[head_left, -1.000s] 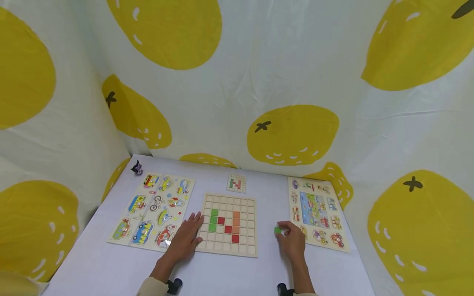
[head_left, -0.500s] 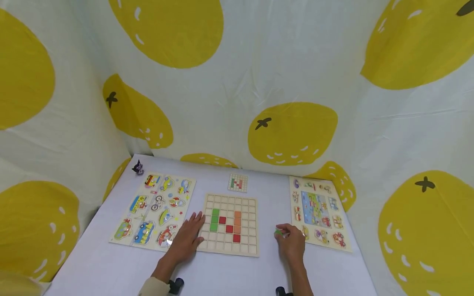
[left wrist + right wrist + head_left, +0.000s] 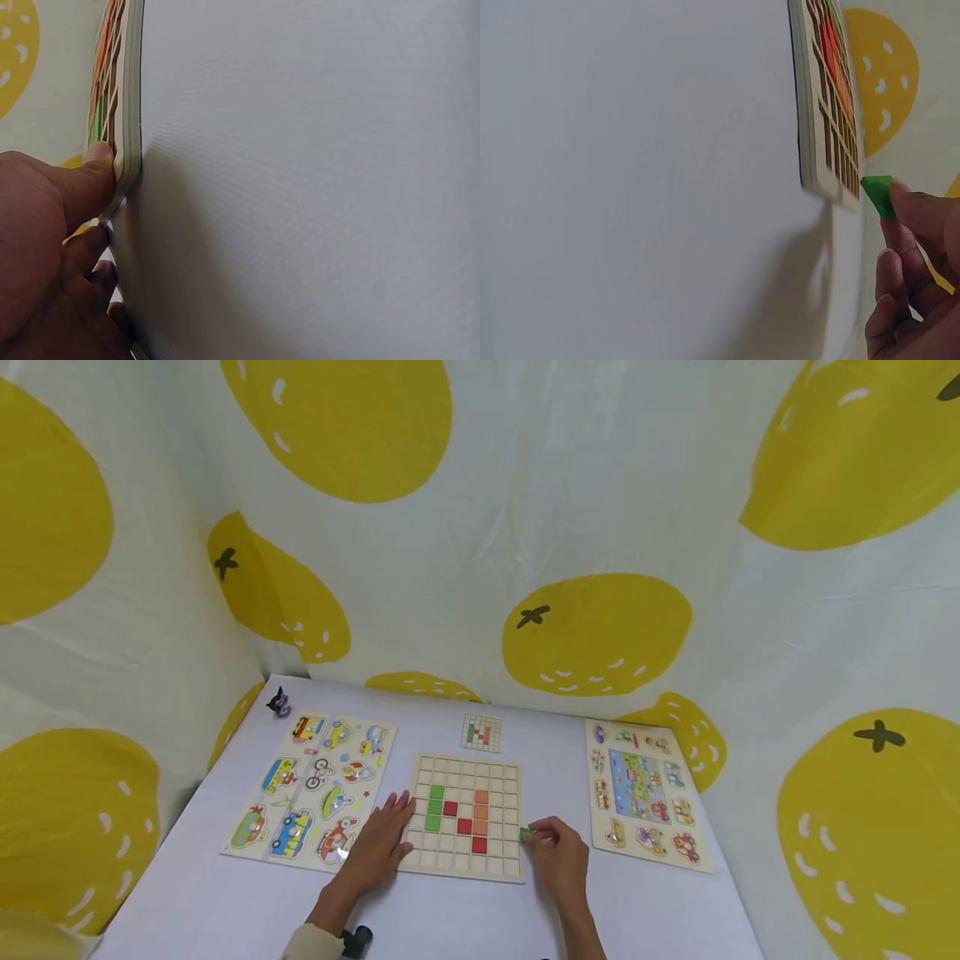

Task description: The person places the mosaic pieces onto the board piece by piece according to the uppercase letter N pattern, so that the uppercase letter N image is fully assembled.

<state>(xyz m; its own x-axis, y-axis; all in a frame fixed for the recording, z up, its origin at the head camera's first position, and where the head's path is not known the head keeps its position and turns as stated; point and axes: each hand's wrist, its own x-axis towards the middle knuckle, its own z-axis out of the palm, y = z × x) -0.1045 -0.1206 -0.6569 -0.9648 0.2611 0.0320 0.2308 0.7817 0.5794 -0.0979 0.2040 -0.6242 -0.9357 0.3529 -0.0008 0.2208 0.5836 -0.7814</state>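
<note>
A wooden grid board (image 3: 457, 860) lies mid-table, with green tiles (image 3: 435, 808), red tiles (image 3: 465, 826) and orange tiles (image 3: 481, 810) set in some of its squares. My left hand (image 3: 378, 843) rests along the board's left edge; in the left wrist view its thumb (image 3: 94, 176) lies on the corner of the rim. Just off the board's right edge, my right hand (image 3: 558, 858) pinches a small green tile (image 3: 878, 193) between thumb and finger. The tile is held above the table, and its far side is hidden by the fingertips.
Behind the board lies a small pattern card (image 3: 481, 732) showing a similar coloured grid. A vehicle puzzle board (image 3: 311, 785) is at the left, another picture puzzle (image 3: 648, 793) at the right. A small dark figurine (image 3: 279, 702) stands at the back left corner. Lemon-print cloth (image 3: 420, 568) surrounds the table.
My right hand has moved left with the green tile, from beside the right puzzle to the grid board's right edge. The left hand has stayed in place.
</note>
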